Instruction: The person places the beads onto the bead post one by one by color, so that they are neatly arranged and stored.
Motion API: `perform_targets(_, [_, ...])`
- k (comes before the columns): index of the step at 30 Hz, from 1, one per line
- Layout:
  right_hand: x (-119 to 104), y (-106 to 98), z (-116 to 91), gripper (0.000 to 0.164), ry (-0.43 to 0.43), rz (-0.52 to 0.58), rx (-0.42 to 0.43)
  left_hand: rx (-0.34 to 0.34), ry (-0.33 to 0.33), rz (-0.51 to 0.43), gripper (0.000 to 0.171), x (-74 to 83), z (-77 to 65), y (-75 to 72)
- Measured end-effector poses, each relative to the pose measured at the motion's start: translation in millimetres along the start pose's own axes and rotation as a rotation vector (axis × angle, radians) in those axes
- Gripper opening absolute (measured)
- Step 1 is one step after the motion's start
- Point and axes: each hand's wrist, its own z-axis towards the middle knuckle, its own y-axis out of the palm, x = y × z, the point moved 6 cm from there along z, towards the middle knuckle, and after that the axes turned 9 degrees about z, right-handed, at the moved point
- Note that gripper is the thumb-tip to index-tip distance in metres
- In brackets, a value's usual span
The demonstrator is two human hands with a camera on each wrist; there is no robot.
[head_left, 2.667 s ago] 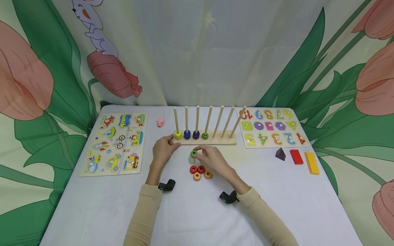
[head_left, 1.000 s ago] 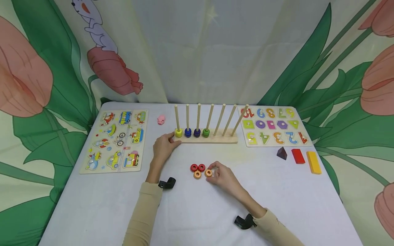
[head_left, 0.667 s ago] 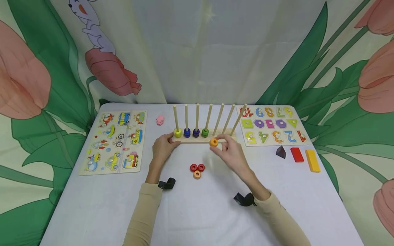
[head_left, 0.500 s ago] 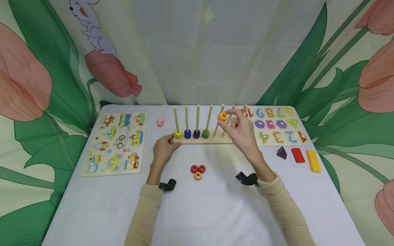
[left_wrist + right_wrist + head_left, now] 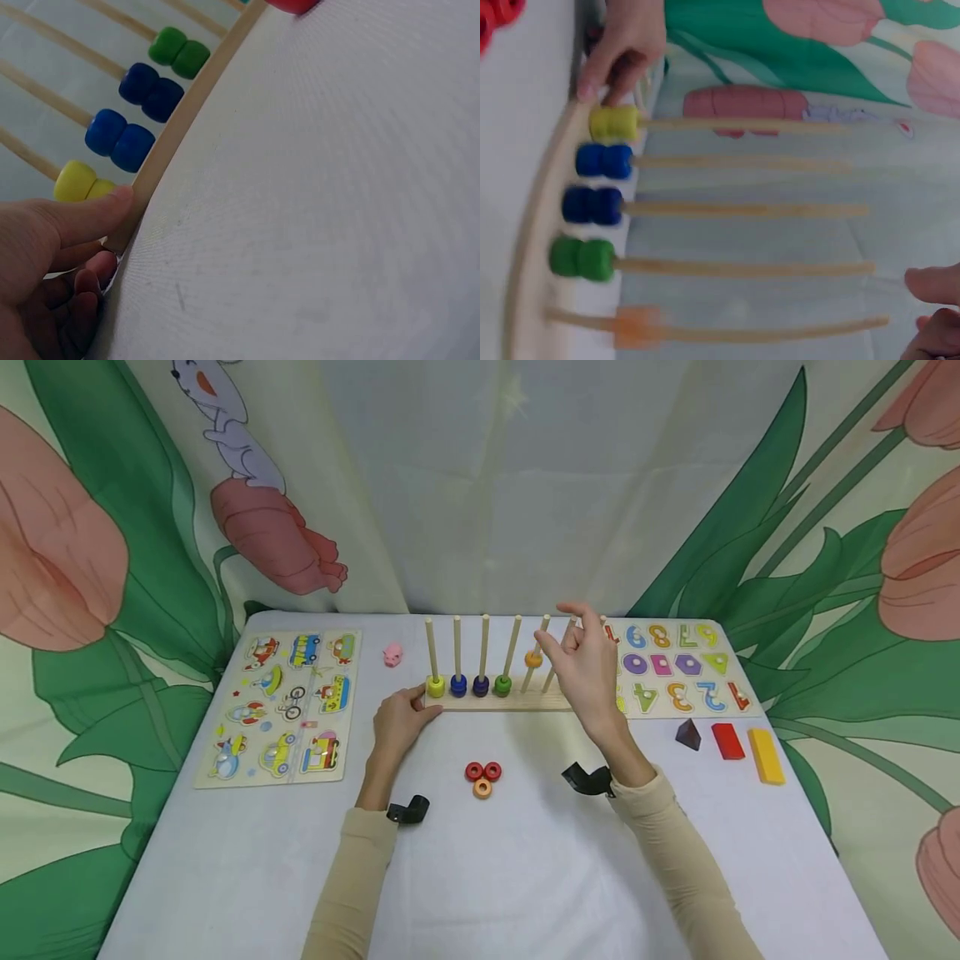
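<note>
My left hand [image 5: 401, 720] grips the left end of the wooden peg stand [image 5: 465, 704], thumb against the front edge. Pairs of yellow [image 5: 435, 687], blue [image 5: 458, 686], dark blue [image 5: 592, 205] and green beads [image 5: 502, 685] sit at the bottom of the first pegs from the left. An orange bead [image 5: 533, 660] is partway down the fifth peg, blurred in the right wrist view. Beside that peg's top, my right hand [image 5: 592, 681] holds nothing, its thumb and index finger spread apart, and it hides part of the rightmost pegs. Two red beads [image 5: 474, 772] and another orange bead [image 5: 482, 789] lie on the table.
A vehicle puzzle board [image 5: 281, 710] lies to the left and a number puzzle board [image 5: 675, 670] to the right. A pink pig toy [image 5: 393, 654] is behind the stand. A dark pyramid [image 5: 687, 735], red block [image 5: 727, 741] and yellow block [image 5: 766, 757] lie at right.
My right hand set a green bead on the fourth peg, picked up an orange bead from the table, carried it up to the fifth peg and let go. The left hand stayed put.
</note>
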Motion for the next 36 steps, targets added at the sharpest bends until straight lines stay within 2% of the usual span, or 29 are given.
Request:
perform_targets(3, [8, 9, -24, 0.038, 0.029, 0.177, -0.032, -0.006, -0.013, 0.001, 0.06, -0.4, -0.7, -1.3])
perform_targets(6, [26, 31, -55, 0.032, 0.169, 0.272, -0.183, -0.007, -0.011, 0.001, 0.06, -1.2, -0.4, -0.4])
perform_targets(10, [47, 61, -98, 0.025, 0.311, 0.218, -0.44, -0.008, -0.006, 0.002, 0.06, -0.1, 0.6, 0.2])
perform_targets(13, [57, 77, -126, 0.021, 0.333, 0.162, -0.59, -0.013, -0.007, 0.007, 0.059, 0.7, 1.1, 0.5])
perform_targets(17, [65, 87, -150, 0.027, 0.307, 0.059, -0.695, -0.021, -0.004, 0.012, 0.06, 1.5, 1.4, 1.1])
perform_targets(21, [64, 92, -162, 0.032, 0.232, -0.07, -0.734, -0.009, -0.01, 0.008, 0.061, 0.1, 0.5, -0.2])
perform_targets(25, [57, 91, -161, 0.03, 0.176, -0.107, -0.705, -0.01, -0.009, 0.002, 0.061, 0.7, 0.8, -0.6])
perform_targets(28, [44, 80, -143, 0.029, 0.186, -0.064, -0.626, -0.019, -0.009, 0.002, 0.061, 0.7, 0.5, 0.3])
perform_targets(32, [17, 48, -88, 0.031, 0.187, -0.006, -0.44, -0.016, -0.016, 0.008, 0.061, 0.0, -0.1, 0.4])
perform_targets(36, [-10, 6, -24, 0.035, 0.092, -0.036, -0.193, -0.002, -0.012, 0.004, 0.06, 0.6, -0.6, -0.9])
